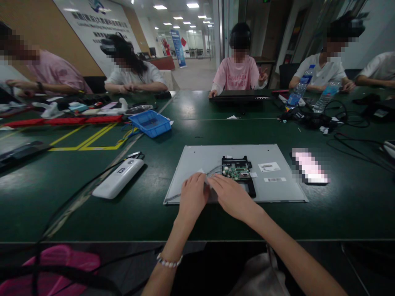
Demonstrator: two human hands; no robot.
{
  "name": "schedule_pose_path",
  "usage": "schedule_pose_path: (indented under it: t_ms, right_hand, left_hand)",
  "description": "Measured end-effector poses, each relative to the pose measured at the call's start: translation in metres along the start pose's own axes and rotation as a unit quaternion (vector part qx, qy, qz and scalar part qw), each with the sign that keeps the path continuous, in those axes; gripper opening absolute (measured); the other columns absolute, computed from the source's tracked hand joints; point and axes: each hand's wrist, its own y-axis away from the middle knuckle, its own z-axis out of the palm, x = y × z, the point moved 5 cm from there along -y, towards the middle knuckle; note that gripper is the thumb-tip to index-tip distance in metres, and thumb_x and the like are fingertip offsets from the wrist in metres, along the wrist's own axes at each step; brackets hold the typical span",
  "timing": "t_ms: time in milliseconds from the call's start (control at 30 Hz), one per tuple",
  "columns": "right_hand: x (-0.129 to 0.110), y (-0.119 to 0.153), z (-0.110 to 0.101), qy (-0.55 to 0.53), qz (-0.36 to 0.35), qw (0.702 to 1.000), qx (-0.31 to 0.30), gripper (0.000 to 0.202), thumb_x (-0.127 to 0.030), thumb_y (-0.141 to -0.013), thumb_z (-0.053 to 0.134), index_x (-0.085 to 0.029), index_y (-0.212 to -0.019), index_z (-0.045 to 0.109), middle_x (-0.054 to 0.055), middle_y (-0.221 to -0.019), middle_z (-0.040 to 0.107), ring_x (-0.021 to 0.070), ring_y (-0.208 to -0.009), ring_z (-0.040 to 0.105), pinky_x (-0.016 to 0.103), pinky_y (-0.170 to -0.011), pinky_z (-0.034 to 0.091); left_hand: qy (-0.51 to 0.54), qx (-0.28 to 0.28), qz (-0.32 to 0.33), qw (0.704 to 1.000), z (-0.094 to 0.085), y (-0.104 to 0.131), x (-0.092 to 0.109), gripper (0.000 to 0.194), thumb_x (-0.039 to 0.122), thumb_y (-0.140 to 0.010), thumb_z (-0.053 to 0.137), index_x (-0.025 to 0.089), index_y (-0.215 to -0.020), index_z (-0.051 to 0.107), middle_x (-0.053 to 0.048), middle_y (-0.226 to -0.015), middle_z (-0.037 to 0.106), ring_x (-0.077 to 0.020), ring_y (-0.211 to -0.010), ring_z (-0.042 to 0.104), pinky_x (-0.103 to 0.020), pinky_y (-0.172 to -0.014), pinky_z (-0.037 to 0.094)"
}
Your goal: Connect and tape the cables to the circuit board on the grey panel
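Left hand [193, 192] and right hand [231, 195] pinch a small pale piece [207, 180] above the grey panel's [196, 158] near left; the circuit board [237, 172] lies just right and far.

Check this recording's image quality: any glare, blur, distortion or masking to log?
Head view: pale glare on the green table, at left; ceiling lights near-white; the wall sign slants, probably wide-lens stretch; print on the labels of the grey panel too soft to read; pixel blocks mask the phone screen and faces.
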Motion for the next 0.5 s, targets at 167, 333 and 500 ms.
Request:
schedule_pose_path:
  t_ms: [167,333,500]
  right_hand:
    - [-0.003,0.001,0.021,0.034,0.010,0.999,-0.042,0.046,-0.006,-0.084,0.033,-0.004,-0.129,0.045,0.020,-0.127,0.053,0.0257,-0.121,0.047,0.041,-0.104,0.035]
    - [-0.011,0.008,0.023,0.041,0.033,0.997,-0.053,0.045,-0.015,-0.085,0.041,-0.001,-0.128,0.045,0.020,-0.128,0.052,0.0242,-0.120,0.047,0.039,-0.107,0.031]
    - [-0.014,0.014,0.023,0.024,0.042,0.997,-0.060,0.059,-0.027,-0.082,0.052,-0.001,-0.133,0.038,0.021,-0.136,0.044,0.0261,-0.126,0.041,0.040,-0.109,0.029]
  left_hand:
    - [0.016,-0.023,0.001,1.000,0.014,0.006,-0.001,0.038,0.008,-0.081,0.045,0.015,-0.117,0.051,-0.012,-0.121,0.058,-0.0248,-0.113,0.053,-0.040,-0.097,0.038]
    - [0.003,-0.039,-0.029,0.999,0.020,0.008,-0.003,0.038,0.011,-0.085,0.045,0.013,-0.123,0.045,-0.013,-0.127,0.054,-0.0232,-0.117,0.051,-0.038,-0.099,0.036]
    - [-0.021,-0.042,-0.042,0.998,0.019,0.003,0.001,0.035,0.013,-0.088,0.043,0.011,-0.123,0.041,-0.015,-0.124,0.056,-0.0222,-0.114,0.054,-0.034,-0.096,0.038]
